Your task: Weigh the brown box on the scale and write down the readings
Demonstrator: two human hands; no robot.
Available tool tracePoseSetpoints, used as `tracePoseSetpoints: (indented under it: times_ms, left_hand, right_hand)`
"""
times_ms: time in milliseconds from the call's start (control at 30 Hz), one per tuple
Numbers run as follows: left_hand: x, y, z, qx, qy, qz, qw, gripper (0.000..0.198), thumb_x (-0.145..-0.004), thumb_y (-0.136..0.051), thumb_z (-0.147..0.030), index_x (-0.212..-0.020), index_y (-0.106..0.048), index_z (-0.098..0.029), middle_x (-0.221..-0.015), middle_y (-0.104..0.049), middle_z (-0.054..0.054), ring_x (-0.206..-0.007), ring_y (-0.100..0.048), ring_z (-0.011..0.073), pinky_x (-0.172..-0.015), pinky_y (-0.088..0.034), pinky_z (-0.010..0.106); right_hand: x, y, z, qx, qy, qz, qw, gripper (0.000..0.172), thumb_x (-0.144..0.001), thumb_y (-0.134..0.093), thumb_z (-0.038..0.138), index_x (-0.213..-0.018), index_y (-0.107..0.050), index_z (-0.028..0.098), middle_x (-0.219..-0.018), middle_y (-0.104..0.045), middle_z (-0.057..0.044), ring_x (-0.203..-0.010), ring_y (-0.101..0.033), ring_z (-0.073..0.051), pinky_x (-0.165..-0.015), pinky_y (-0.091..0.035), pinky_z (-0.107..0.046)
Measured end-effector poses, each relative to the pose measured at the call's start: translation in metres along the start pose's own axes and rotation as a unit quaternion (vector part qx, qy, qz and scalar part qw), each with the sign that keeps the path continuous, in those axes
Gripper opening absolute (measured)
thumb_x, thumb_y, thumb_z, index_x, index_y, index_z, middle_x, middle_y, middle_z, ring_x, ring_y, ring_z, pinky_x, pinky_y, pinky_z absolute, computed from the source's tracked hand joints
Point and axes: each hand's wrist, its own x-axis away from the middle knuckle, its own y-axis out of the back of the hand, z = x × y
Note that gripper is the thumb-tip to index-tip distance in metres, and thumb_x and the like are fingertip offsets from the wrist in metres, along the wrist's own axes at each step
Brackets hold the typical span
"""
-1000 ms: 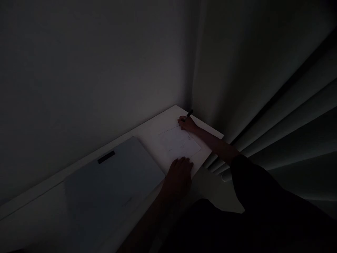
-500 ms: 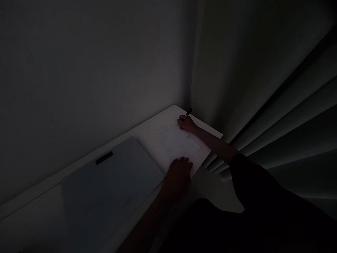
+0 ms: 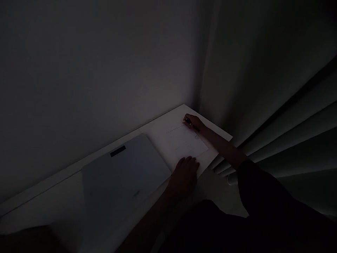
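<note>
my right grip [image 3: 194, 123] pinches the pen [image 3: 187, 122], now tipped lower, on paper [image 3: 184, 144]; left grip [image 3: 185, 172] spread beside grey laptop [image 3: 123, 172].

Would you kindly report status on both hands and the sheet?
Left hand flat on sheet, near edge. Right hand grips pen at far edge. Grey pad alongside.

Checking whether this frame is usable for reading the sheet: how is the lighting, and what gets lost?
Head view: badly underexposed; only the paper sheet and desk corner catch light, the print too faint to read. Head view again: left hand and right hand are silhouettes, the right grip unclear; the lower frame is black.
</note>
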Motion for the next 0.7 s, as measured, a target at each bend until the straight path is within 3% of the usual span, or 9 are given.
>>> tracePoseSetpoints:
  times_ms: [67, 233, 367, 500, 633, 700]
  left_hand:
    - [0.001, -0.002, 0.001, -0.003, 0.002, 0.002, 1.0, 0.044, -0.1, -0.044, -0.017, -0.142, -0.056, -0.011, -0.149, -0.059, 0.019, -0.143, -0.053, 0.0347, -0.121, -0.045, 0.057]
    - [0.006, -0.013, 0.005, -0.005, -0.003, -0.019, 1.0, 0.045, -0.103, -0.046, -0.023, -0.146, -0.053, -0.012, -0.152, -0.058, 0.015, -0.145, -0.051, 0.0329, -0.121, -0.044, 0.056]
    - [0.008, -0.014, 0.006, -0.012, 0.003, -0.021, 1.0, 0.045, -0.103, -0.045, -0.022, -0.146, -0.054, -0.012, -0.151, -0.059, 0.015, -0.144, -0.052, 0.0315, -0.122, -0.042, 0.055]
    - [0.004, -0.008, 0.002, -0.055, -0.001, 0.001, 0.998, 0.046, -0.103, -0.045, -0.022, -0.146, -0.054, -0.011, -0.151, -0.059, 0.017, -0.144, -0.052, 0.0325, -0.121, -0.043, 0.054]
    - [0.007, 0.005, -0.007, -0.104, -0.012, 0.044, 0.994, 0.043, -0.102, -0.047, -0.021, -0.143, -0.056, -0.011, -0.148, -0.061, 0.017, -0.142, -0.055, 0.031, -0.121, -0.043, 0.051]
    - [0.018, 0.015, -0.013, -0.119, -0.007, 0.037, 0.992, 0.042, -0.103, -0.047, -0.021, -0.143, -0.056, -0.013, -0.148, -0.061, 0.017, -0.143, -0.055, 0.0299, -0.121, -0.043, 0.049]
  right_hand:
    - [0.0, 0.001, -0.002, 0.037, 0.038, 0.018, 0.998, 0.014, -0.089, -0.054, 0.026, -0.099, -0.061, 0.019, -0.096, -0.068, -0.005, -0.081, -0.059, -0.016, -0.073, -0.042, -0.026]
    - [0.0, 0.0, -0.003, 0.097, 0.056, 0.104, 0.988, 0.039, -0.081, -0.051, 0.01, -0.118, -0.062, 0.017, -0.124, -0.066, -0.013, -0.092, -0.061, -0.02, -0.076, -0.041, -0.028]
    - [-0.001, -0.003, -0.001, 0.122, 0.08, 0.107, 0.984, 0.032, -0.09, -0.046, 0.012, -0.115, -0.064, 0.016, -0.121, -0.068, -0.014, -0.097, -0.062, -0.023, -0.082, -0.043, -0.031]
    - [-0.002, -0.008, -0.003, 0.136, 0.068, 0.116, 0.981, 0.033, -0.088, -0.043, 0.009, -0.111, -0.065, 0.018, -0.119, -0.069, -0.013, -0.095, -0.061, -0.023, -0.081, -0.043, -0.031]
    - [-0.002, -0.01, -0.006, 0.124, 0.047, 0.105, 0.986, 0.034, -0.085, -0.043, 0.009, -0.109, -0.065, 0.018, -0.112, -0.072, -0.012, -0.095, -0.062, -0.024, -0.08, -0.043, -0.031]
    - [-0.002, -0.009, -0.007, 0.119, 0.039, 0.089, 0.988, 0.034, -0.088, -0.041, 0.012, -0.112, -0.064, 0.018, -0.106, -0.073, -0.011, -0.091, -0.063, -0.023, -0.078, -0.043, -0.031]
